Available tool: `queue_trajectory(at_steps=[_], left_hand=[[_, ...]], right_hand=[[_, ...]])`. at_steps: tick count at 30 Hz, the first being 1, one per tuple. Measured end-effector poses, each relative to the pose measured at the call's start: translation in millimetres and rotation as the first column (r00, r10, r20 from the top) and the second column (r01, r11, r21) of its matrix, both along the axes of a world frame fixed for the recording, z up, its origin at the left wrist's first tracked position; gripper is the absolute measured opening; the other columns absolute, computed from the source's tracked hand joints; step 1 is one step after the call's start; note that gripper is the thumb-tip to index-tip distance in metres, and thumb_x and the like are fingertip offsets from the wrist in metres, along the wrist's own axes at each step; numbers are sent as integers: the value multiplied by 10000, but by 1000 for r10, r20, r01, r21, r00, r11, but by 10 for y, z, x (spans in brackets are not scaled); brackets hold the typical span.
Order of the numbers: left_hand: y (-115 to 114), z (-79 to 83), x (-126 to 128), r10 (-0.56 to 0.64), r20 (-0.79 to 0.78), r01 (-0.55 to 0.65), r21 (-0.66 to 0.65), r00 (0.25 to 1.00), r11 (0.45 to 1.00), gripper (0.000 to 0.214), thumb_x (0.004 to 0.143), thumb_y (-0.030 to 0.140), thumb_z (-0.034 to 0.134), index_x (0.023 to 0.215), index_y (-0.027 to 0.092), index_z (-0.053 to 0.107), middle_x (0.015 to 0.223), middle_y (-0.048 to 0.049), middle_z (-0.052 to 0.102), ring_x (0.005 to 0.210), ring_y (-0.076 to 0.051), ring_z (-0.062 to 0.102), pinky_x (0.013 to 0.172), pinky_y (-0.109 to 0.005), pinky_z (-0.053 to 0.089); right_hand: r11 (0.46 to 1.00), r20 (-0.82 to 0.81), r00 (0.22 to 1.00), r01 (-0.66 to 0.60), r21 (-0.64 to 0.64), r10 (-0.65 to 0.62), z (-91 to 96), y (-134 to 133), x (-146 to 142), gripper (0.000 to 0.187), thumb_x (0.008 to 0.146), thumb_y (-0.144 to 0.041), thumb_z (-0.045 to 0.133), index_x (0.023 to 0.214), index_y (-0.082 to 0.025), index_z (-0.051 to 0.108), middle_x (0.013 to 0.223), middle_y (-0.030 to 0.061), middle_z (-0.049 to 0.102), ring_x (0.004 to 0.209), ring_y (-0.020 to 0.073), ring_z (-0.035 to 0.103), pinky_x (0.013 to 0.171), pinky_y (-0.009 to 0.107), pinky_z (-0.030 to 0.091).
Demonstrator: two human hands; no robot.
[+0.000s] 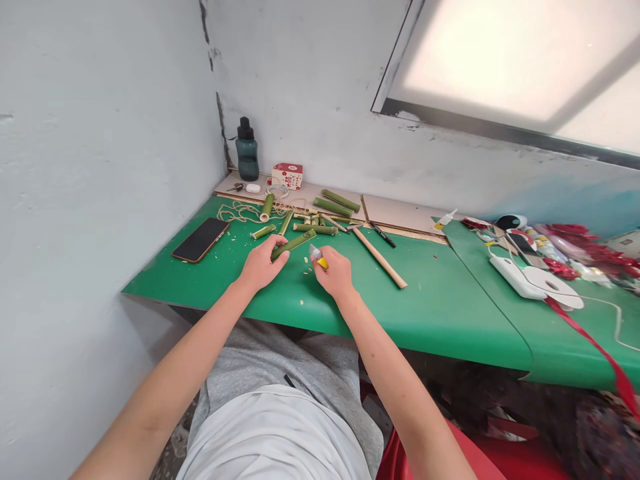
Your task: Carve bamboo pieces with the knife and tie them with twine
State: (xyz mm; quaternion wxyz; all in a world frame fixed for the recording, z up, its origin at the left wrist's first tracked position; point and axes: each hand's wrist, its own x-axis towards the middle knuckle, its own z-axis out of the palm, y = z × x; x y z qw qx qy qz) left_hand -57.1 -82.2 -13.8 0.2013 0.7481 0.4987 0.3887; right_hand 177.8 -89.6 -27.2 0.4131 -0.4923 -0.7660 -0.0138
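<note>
My left hand (pixel 264 264) is closed around the near end of a split green bamboo piece (pixel 296 244), which slants up to the right above the green tabletop. Just right of it, my right hand (pixel 334 269) grips a small grey and yellow object (pixel 320 259); the fingers hide most of it, so its exact kind is unclear. Its grey end points up towards the bamboo piece, apart from it. Behind my hands lie a short bamboo tube (pixel 267 208), a bamboo stick assembly (pixel 316 228) and a small bamboo strip (pixel 263 231). Pale chips dot the mat.
A hammer (pixel 381 259) and a black pen (pixel 383 235) lie to the right. A phone (pixel 201 240) rests at the left, with twine (pixel 235 212) behind it. Further back stand a bottle (pixel 247 159) and a box (pixel 287 176). A white glue gun-like device (pixel 516 275) sits far right.
</note>
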Motion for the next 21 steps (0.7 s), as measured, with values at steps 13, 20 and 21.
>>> queue_trajectory(at_steps=[13, 20, 21], left_hand=[[-3, -40, -12, -117, 34, 117, 9, 992, 993, 339, 1016, 470, 485, 1218, 234, 621, 1125, -51, 733, 956, -222, 704, 855, -339, 539], [-11, -48, -16, -129, 57, 127, 27, 990, 992, 289, 1001, 437, 517, 1178, 232, 619, 1074, -44, 715, 931, -218, 698, 866, -345, 540], [-11, -50, -17, -129, 61, 127, 29, 990, 991, 285, 1001, 435, 518, 1172, 230, 619, 1059, -43, 712, 928, -219, 697, 862, -344, 540]], right_hand=[[982, 268, 963, 55, -179, -6, 26, -31, -95, 206, 1007, -365, 526, 865, -225, 580, 775, 45, 710, 672, 182, 599, 583, 278, 226], [967, 256, 965, 112, -230, -51, 55, -25, -107, 245, 1006, -404, 518, 847, -224, 567, 763, 52, 706, 649, 183, 580, 586, 273, 224], [965, 247, 967, 120, -233, -60, 57, -20, -109, 249, 1000, -411, 524, 839, -226, 563, 758, 49, 702, 645, 182, 575, 587, 271, 226]])
